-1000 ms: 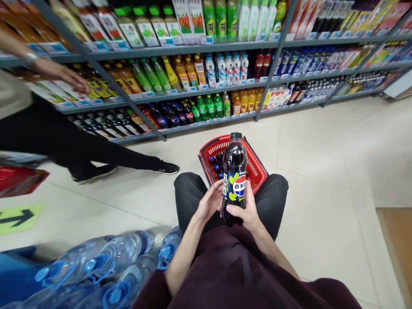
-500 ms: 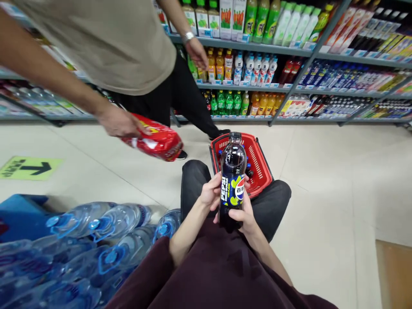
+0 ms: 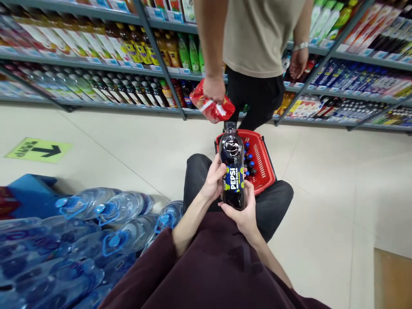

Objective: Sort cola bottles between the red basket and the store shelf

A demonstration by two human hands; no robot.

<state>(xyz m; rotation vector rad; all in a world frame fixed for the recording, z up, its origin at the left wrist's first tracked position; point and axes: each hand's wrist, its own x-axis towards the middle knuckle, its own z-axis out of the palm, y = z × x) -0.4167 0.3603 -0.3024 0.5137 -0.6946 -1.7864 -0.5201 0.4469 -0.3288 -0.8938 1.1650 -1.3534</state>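
A dark Pepsi Zero Sugar bottle (image 3: 232,156) stands tilted up in front of my body, its cap still on and its label facing me. My left hand (image 3: 213,180) grips the bottle's left side, thumb on the label's edge. Wrapped round its lower right side and base is my right hand (image 3: 243,210); some of its fingers are hidden behind the bottle. Just beyond sits a red shopping basket (image 3: 265,165) on the floor between my knees. Several dark bottles with blue caps (image 3: 250,164) lie in it, partly covered by the bottle I hold.
Large clear water jugs (image 3: 128,225) crowd the floor at my left. A passing person (image 3: 260,38) carries a red package (image 3: 210,105) beyond the basket. Drink shelves (image 3: 106,64) line the far side. A yellow-green arrow sign (image 3: 37,150) lies on the floor.
The bottle has been turned, so its PEPSI lettering now faces me more. My right hand has shifted to its base. The other person has walked to the right with the red package.
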